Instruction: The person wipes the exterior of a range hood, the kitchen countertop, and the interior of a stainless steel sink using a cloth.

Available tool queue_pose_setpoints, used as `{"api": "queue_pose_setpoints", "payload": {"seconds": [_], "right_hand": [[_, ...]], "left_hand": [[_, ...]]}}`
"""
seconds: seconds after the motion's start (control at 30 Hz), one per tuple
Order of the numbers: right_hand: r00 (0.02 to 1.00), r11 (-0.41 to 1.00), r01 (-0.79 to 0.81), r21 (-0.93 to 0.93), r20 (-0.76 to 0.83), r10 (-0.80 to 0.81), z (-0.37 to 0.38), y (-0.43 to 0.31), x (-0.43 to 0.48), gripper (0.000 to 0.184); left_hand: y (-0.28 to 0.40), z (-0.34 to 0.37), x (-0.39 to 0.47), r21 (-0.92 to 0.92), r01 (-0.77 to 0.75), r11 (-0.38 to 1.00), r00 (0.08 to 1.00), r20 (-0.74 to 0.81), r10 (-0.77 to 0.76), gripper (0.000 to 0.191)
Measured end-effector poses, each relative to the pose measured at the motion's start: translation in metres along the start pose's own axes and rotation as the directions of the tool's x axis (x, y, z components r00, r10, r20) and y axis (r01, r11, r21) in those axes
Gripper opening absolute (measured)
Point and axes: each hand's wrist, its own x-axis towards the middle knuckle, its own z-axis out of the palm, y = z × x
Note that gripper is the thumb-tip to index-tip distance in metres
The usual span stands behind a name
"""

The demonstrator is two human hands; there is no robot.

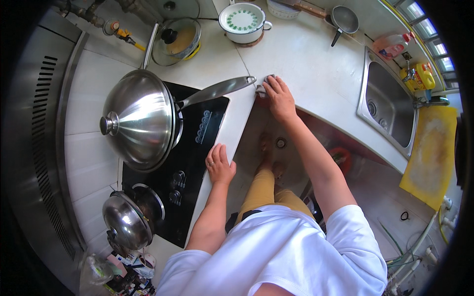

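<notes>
My right hand (280, 97) presses a crumpled grey cloth (262, 91) onto the white countertop (307, 77), at the inner corner where the two counter runs meet. My left hand (220, 162) rests, holding nothing, on the counter's front edge beside the black glass gas hob (200, 148); its fingers lie close together with the thumb apart. On the hob's far burner stands a wok under a domed steel lid (137, 118). The wok's long metal handle (218, 90) reaches over the counter, its tip near the cloth.
Behind the corner are a glass-lidded pot (177, 40) and a white enamel pot (242, 26). A small frying pan (345, 20) lies near the steel sink (389, 100), with a detergent bottle (392, 45) behind it. Another lidded pan (127, 220) sits on the near burner.
</notes>
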Motion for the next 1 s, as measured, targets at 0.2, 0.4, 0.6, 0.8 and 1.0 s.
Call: {"api": "queue_pose_setpoints", "payload": {"seconds": [0.2, 0.4, 0.6, 0.8, 1.0], "right_hand": [[0.998, 1.0, 0.013, -0.004, 0.064, -0.013, 0.006, -0.001, 0.011, 0.049], [0.991, 0.999, 0.002, 0.042, 0.132, -0.008, 0.026, -0.015, 0.047, 0.053], [0.987, 0.867, 0.077, 0.492, 0.084, -0.136, 0.007, 0.007, 0.079, 0.064], [0.986, 0.986, -0.161, -0.04, 0.034, 0.162, -0.004, 0.09, 0.048, 0.056], [0.992, 0.986, -0.106, -0.125, 0.06, 0.114, -0.017, 0.09, 0.044, 0.052]], "left_hand": [[0.001, -0.001, 0.0, -0.019, 0.004, 1.0, 1.0, 0.029, -0.003, 0.073], [0.001, -0.001, 0.0, 0.002, -0.004, 1.0, 1.0, 0.031, 0.004, 0.073], [0.001, -0.004, 0.0, 0.027, -0.003, 1.0, 0.999, 0.038, 0.002, 0.072], [0.007, -0.007, 0.01, -0.027, 0.022, 0.999, 0.999, 0.039, -0.021, 0.07], [0.085, -0.016, 0.098, -0.232, -0.054, 0.971, 0.997, 0.046, 0.067, 0.066]]}}
